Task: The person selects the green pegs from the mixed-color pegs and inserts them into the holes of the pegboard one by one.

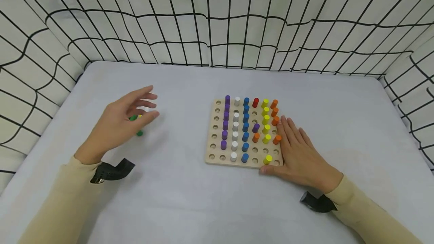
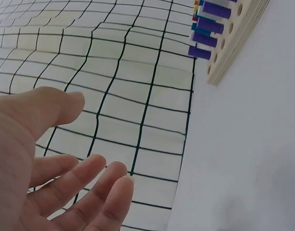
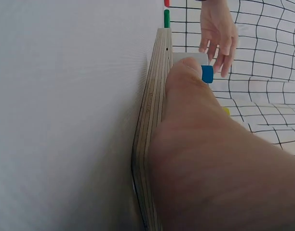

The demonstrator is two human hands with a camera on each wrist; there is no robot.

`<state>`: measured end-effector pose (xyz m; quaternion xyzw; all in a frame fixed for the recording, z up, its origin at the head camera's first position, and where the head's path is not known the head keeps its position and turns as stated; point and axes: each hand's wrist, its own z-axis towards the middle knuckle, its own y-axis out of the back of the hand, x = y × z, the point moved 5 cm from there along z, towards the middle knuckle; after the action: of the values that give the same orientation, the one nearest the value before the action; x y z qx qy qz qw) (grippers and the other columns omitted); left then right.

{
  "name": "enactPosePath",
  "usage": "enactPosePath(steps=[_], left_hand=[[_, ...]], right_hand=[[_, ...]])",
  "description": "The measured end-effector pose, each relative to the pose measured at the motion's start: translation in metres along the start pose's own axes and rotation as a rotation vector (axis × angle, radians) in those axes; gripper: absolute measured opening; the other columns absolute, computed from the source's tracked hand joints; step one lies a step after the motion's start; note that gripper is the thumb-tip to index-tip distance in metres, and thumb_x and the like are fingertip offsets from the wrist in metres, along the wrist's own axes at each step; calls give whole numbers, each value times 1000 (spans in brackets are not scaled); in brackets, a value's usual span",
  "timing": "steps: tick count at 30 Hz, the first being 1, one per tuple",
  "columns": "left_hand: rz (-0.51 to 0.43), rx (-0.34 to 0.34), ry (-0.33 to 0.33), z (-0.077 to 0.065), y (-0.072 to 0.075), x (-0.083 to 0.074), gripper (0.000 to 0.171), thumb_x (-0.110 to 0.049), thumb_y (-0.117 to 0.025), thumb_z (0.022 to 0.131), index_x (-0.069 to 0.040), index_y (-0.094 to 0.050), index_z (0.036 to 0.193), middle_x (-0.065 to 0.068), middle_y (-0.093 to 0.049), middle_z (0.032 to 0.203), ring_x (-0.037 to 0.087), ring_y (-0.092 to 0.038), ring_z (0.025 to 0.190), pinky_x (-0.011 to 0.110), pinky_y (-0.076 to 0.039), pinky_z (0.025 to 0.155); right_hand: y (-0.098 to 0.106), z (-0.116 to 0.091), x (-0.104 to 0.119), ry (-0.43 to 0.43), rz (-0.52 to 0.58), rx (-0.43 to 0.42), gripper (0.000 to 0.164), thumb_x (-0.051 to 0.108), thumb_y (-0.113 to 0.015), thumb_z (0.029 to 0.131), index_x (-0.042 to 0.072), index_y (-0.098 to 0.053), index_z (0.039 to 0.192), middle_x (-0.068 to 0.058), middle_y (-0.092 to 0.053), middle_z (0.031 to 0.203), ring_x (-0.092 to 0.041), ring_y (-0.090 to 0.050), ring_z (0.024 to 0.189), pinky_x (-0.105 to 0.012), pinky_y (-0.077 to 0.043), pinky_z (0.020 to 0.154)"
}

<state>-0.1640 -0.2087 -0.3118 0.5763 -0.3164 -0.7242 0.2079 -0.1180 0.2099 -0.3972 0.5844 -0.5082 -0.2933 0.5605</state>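
A wooden pegboard (image 1: 217, 151) lies on the white table, holding columns of purple pegs (image 1: 225, 125), white pegs (image 1: 235, 136), blue pegs (image 1: 245, 126) and yellow pegs (image 1: 266, 119). Orange pegs (image 1: 274, 104) stand along its right side. The fourth column mixes a red peg (image 1: 255, 102), a purple one and an orange one. My right hand (image 1: 301, 157) lies flat against the board's right edge, thumb at the near corner. My left hand (image 1: 123, 118), fingers loosely bent and nothing in its grasp, hovers over loose pegs, among them a green peg (image 1: 139, 133); the hand partly hides them.
Black wire grid panels (image 1: 217, 18) over pale sheeting enclose the table (image 1: 190, 199) at the back and sides. Each wrist wears a black strap (image 1: 113, 170). Beyond the board, the right wrist view shows a loose green peg (image 3: 167, 18).
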Motion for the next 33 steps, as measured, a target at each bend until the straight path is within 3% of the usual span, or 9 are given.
enactPosePath(steps=[6, 12, 16, 18, 21, 24, 27, 30, 33], left_hand=[[-29, -101, 84, 1, 25, 30, 61, -29, -69, 101, -25, -45, 156, -19, -63, 128, -13, -60, 109, -3, -46, 90], [22, -125, 243, -2, 39, 68, 61, -45, -60, 103, -31, -40, 159, 4, -62, 142, -18, -52, 108, -6, -41, 85], [57, -132, 333, -5, 45, 89, 61, -51, -54, 104, -32, -39, 160, 7, -60, 144, -18, -50, 106, -3, -41, 81], [67, -128, 368, -5, 46, 96, 62, -53, -51, 104, -30, -39, 160, 5, -59, 144, -18, -51, 103, 5, -43, 84], [61, -110, 417, -5, 48, 105, 64, -57, -48, 104, -28, -38, 161, 5, -57, 145, -20, -52, 99, 30, -51, 103], [36, -88, 447, -7, 50, 111, 69, -61, -48, 103, -27, -36, 161, 11, -54, 150, -23, -51, 96, 60, -44, 116], [8, -61, 460, -9, 54, 118, 72, -63, -49, 102, -26, -36, 162, 15, -54, 152, -24, -54, 94, 68, -37, 118], [-48, -26, 452, -13, 57, 124, 72, -61, -52, 102, -21, -38, 161, 3, -60, 146, -22, -60, 98, 37, -48, 117], [-107, 0, 436, -16, 60, 130, 72, -55, -55, 102, -15, -39, 159, -14, -62, 133, -18, -63, 102, 6, -50, 94]], right_hand=[[0, -1, 0, -4, 5, 1, 135, 91, -54, 79, -2, -5, 164, -19, 1, 175, -42, -3, 163, -68, -12, 130], [-2, -1, -1, -7, 14, 3, 133, 89, -53, 81, -2, -4, 164, -19, 2, 176, -42, -1, 164, -68, -11, 130], [-3, 0, -1, -6, 18, 8, 132, 89, -54, 82, -1, -2, 165, -18, 4, 176, -42, 0, 164, -68, -11, 130], [-2, 0, -1, -5, 22, 9, 132, 88, -54, 82, 0, -1, 165, -18, 4, 176, -42, 0, 164, -68, -11, 130], [-2, 0, -1, -4, 28, 16, 132, 88, -54, 82, 0, 0, 165, -17, 6, 176, -42, 0, 164, -68, -12, 130], [-1, -1, 0, -2, 36, 22, 132, 87, -54, 83, 1, 1, 165, -17, 7, 176, -42, 0, 164, -68, -12, 130], [-2, 0, 0, -2, 38, 22, 131, 87, -54, 83, 0, 1, 165, -18, 6, 176, -42, 0, 164, -68, -12, 130], [-3, 0, -1, -6, 40, 23, 132, 87, -55, 82, 0, 0, 165, -18, 6, 176, -42, 0, 164, -67, -12, 130], [-4, 1, -1, -9, 42, 28, 133, 87, -56, 81, 1, 0, 165, -17, 6, 176, -41, 1, 164, -67, -11, 131]])
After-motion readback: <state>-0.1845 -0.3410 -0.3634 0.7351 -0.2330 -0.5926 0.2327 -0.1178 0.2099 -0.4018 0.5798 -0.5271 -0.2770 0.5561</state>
